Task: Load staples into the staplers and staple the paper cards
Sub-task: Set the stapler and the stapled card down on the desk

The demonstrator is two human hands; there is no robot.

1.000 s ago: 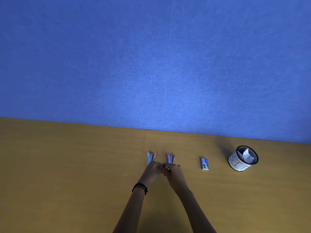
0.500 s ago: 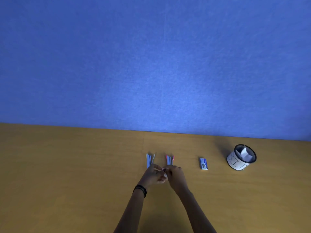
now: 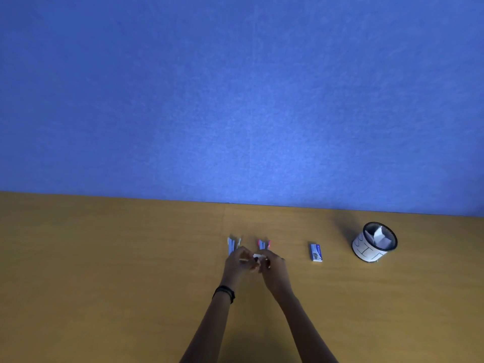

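L hand [image 3: 239, 263] + R hand [image 3: 275, 268] meet mid-table, fingertips curled in, both pinching one small white piece [image 3: 258, 257] between them. Too small/blurry to say if it's a staple strip or a card. Black wristband [image 3: 224, 293] on L wrist, nearer cam.

Just past the knuckles: blue stapler [image 3: 231, 244] behind L hand, pink stapler [image 3: 263, 243] behind R hand, side by side, not touching. Both look hinged open; near ends are hidden by fingers. Staple box [image 3: 316, 252] lies flat further R, well apart from both. Cup [image 3: 374, 242] is furthest R, w/ paper cards [image 3: 379, 237] inside.

Handling, my read:
- If it's a strip: light, stiff but brittle, prob snaps if bent. Hold by the long sides, fingertips only.
- Staplers: light, likely to skate on the smooth tabletop [image 3: 104, 284]. Pin the base w/ one hand when loading.
- Cards: thin, floppy, take by an edge.

Room: plenty of bare table L of the blue stapler and either side of the forearms. Far table edge meets the blue wall [image 3: 235, 100] not far behind the staplers, so little clearance there; better to work toward the body. Cup sits near that back edge, so a wide R sweep could tip it.
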